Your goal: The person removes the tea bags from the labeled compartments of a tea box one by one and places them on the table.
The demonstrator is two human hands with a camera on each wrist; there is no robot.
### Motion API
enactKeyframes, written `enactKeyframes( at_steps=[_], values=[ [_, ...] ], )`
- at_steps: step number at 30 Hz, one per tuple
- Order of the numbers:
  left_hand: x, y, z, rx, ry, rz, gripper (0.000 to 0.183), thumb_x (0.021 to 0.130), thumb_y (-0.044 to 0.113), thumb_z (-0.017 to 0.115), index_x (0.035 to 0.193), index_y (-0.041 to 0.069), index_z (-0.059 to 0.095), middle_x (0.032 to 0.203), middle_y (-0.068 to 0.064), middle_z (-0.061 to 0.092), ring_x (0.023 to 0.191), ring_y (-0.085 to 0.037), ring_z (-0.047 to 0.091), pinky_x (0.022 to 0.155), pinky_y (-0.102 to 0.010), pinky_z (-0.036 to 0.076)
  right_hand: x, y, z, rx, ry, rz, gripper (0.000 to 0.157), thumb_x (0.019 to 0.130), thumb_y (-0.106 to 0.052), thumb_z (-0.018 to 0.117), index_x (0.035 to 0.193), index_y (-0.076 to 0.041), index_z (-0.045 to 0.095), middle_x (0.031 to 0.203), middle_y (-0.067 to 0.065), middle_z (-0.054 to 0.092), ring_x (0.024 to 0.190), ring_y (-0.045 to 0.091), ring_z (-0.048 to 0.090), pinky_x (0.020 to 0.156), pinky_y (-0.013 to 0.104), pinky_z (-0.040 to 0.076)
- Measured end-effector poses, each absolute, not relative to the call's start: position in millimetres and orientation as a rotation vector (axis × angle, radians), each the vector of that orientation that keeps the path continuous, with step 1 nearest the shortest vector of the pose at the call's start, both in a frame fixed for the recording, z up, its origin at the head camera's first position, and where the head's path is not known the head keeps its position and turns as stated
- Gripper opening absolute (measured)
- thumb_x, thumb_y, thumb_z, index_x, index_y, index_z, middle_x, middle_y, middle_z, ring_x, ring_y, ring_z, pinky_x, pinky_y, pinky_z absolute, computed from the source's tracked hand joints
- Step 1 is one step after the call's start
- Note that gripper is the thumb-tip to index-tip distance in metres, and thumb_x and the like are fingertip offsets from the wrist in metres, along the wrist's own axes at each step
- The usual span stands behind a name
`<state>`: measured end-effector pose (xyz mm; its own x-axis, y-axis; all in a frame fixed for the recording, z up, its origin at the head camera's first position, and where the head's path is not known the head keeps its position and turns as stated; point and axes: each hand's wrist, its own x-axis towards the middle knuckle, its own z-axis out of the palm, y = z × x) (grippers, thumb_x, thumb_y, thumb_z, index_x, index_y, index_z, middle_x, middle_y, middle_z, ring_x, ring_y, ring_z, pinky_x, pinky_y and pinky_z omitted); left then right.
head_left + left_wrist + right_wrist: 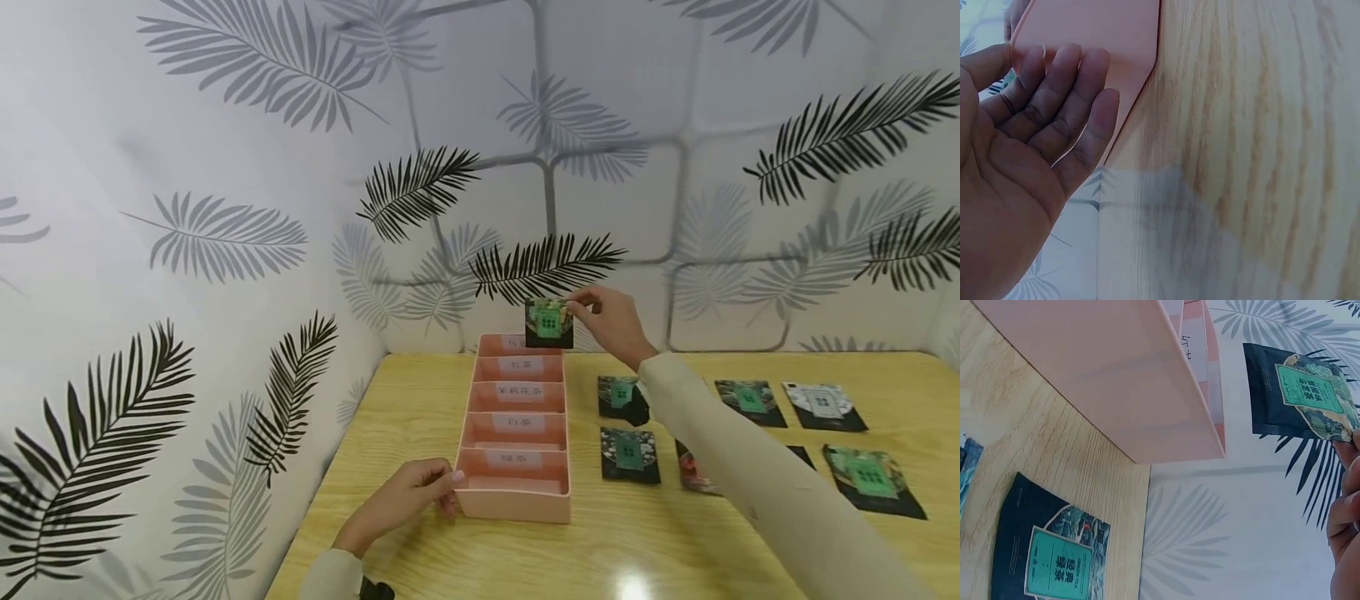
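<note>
Raised over the farthest compartment of the pink divided box [513, 506] is a dark tea sachet [550, 322] with a green label. My right hand [613, 323] pinches it by one upper corner between thumb and fingers. In the right wrist view the sachet [1297, 394] hangs above the box's rim, apart from it. My left hand [408, 498] holds the box at its near left corner, thumb at the rim and fingers against the outer wall. In the left wrist view the fingertips of that hand [1029, 137] lie along the pink wall [1097, 31].
Several sachets lie to the right of the box, among them one with white flowers [630, 455], a pale one [825, 406] and a green one [873, 479]. My right sleeve [742, 467] crosses over some. White labels mark the compartments. A leaf-patterned wall [615, 208] stands behind the table [405, 392].
</note>
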<state>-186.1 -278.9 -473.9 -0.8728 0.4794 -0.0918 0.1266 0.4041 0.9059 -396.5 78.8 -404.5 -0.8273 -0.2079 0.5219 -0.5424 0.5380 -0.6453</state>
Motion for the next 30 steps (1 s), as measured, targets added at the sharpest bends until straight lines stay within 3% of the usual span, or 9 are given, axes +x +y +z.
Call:
enactKeyframes(
  at_steps=[4,15,30],
  values=[
    [-187,-279,-474,0.535,2.329,1.459,0.037,0.109,0.038,0.053,0.092,0.008,0.065,0.092,-0.016,0.072,0.085,-0.038,0.072,0.083,-0.043,0.057,-392,84,-402,0.627,-2.398,1.204,0.019,0.104,-0.027,0.067,0.114,-0.013,0.072,0.098,0.003,0.073,0.071,0.021,0.053,0.065,0.039,0.041],
    [-186,-278,-475,0.543,2.341,1.452,0.037,0.109,0.038,0.052,0.092,0.008,0.065,0.092,-0.013,0.072,0.085,-0.035,0.072,0.084,-0.044,0.057,-375,99,-398,0.687,-2.407,1.209,0.020,0.104,-0.027,0.066,0.115,-0.011,0.070,0.100,0.003,0.072,0.075,0.018,0.061,0.068,0.040,0.047],
    [-187,-276,-474,0.553,2.322,1.470,0.038,0.109,0.034,0.053,0.093,0.002,0.064,0.093,-0.017,0.071,0.086,-0.039,0.071,0.084,-0.044,0.058,-357,122,-410,0.712,-2.424,1.152,0.018,0.104,-0.029,0.066,0.114,-0.015,0.071,0.091,0.004,0.072,0.057,0.019,0.047,0.058,0.035,0.038]
  ],
)
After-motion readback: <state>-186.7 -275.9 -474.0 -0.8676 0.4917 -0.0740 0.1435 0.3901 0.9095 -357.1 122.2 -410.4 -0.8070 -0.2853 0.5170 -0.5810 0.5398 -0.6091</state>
